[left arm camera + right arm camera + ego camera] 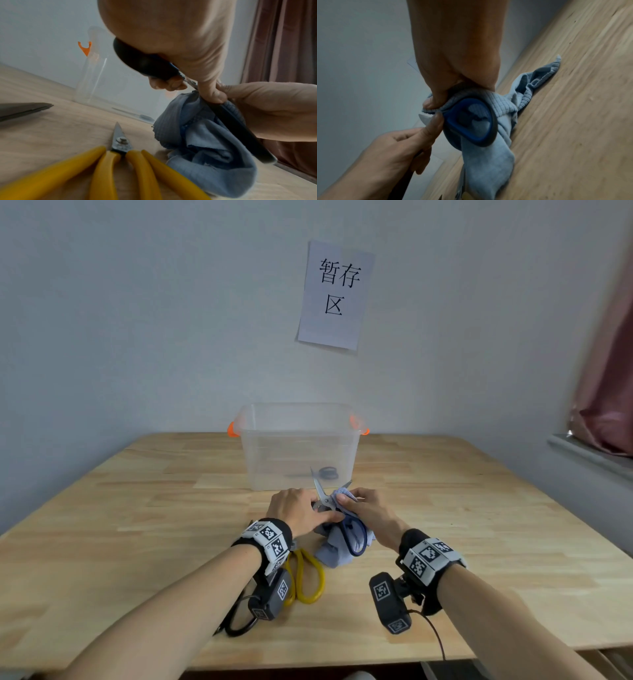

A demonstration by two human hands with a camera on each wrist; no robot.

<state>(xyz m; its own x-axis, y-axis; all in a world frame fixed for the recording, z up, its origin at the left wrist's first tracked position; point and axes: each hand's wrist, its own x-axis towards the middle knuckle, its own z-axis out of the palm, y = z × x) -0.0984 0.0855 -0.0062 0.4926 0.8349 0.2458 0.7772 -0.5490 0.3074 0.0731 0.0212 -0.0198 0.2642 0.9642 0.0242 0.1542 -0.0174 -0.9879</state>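
Observation:
Blue-handled scissors are held above the table with blades spread, tips pointing away from me. My left hand grips one handle loop, fingers curled round it. My right hand pinches a light blue cloth against the scissors near the pivot. The other blue handle loop hangs below my right hand, wrapped in the cloth. In the left wrist view the cloth trails down onto the table.
Yellow-handled scissors lie shut on the wooden table under my left wrist, black-handled scissors nearer the front edge. A clear bin with orange handles stands behind, another pair of scissors inside it. A paper sign hangs on the wall.

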